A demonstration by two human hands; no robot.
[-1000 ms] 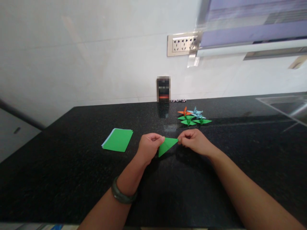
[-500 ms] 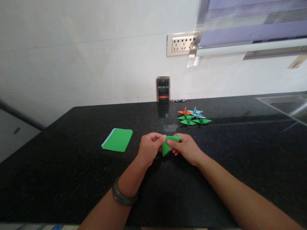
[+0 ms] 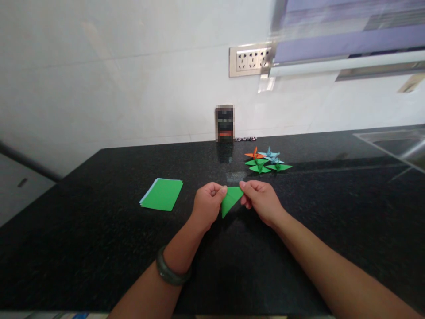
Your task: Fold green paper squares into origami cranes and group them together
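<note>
A green sheet of origami paper [image 3: 230, 198], folded into a triangle, is held up between my two hands over the counter. My left hand [image 3: 208, 203] pinches its upper left corner between thumb and fingers. At the upper right corner, my right hand [image 3: 262, 197] grips the paper with the thumb on the near side. One point of the triangle hangs down toward me. Left of my hands lies a stack of square paper [image 3: 162, 195], green on top with light blue showing at its edge. Beyond my right hand sit several folded paper cranes [image 3: 260, 168] in green, orange and light blue.
The dark speckled countertop [image 3: 99, 248] runs up to a white tiled wall. A blurred dark box [image 3: 225, 124] stands against the wall, with a beaded string [image 3: 246, 139] beside it. The sink [image 3: 395, 144] is set in at the right.
My right thumb has moved from the middle of the triangle outward to its right corner, so more of the paper's face shows. My left hand keeps its pinch.
</note>
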